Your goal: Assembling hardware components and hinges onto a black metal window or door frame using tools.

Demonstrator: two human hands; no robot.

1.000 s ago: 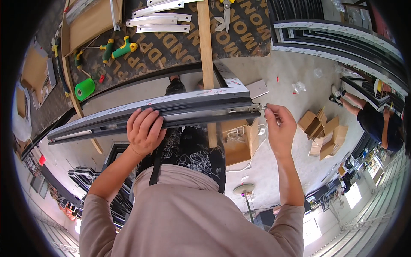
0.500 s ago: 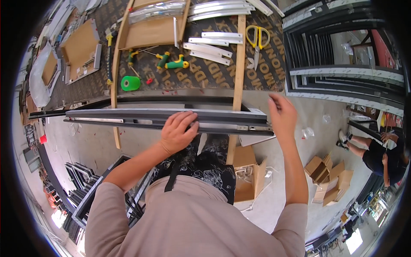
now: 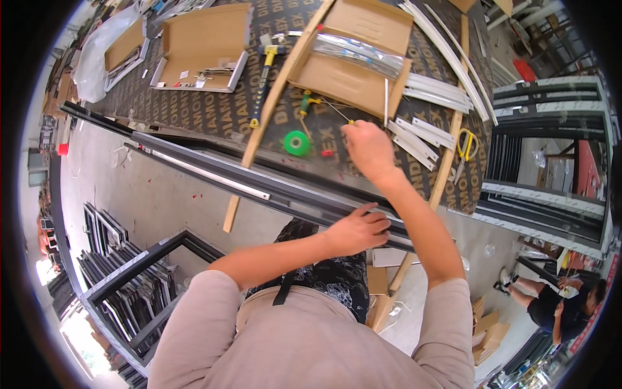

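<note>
A long dark metal frame [image 3: 194, 157] lies slantwise in front of me across two wooden battens. My left hand [image 3: 356, 231] rests on its right part, fingers curled over the profile. A pale metal strip [image 3: 249, 190] runs along the frame's near side. My right hand [image 3: 372, 150] is over the workbench, its fingers closed at a driver with a green-and-yellow handle. Only a small yellow end of this tool [image 3: 351, 122] shows at the fingertips. Just left of it lies another green-and-yellow-handled driver [image 3: 304, 104], with a green roll [image 3: 297, 143] nearer me.
On the patterned workbench [image 3: 194, 107] lie a hammer [image 3: 264, 84], open cardboard boxes [image 3: 207, 39], white metal strips [image 3: 414, 146] and yellow-handled scissors [image 3: 465, 148]. A wooden batten [image 3: 278, 91] sticks out toward me. Dark frames stand at left [image 3: 136, 285] and right [image 3: 551, 201]. A person [image 3: 551, 301] is at far right.
My right hand has moved from the frame's right end to the tools on the bench. My left hand stays on the frame, nearer its right end. The view has turned.
</note>
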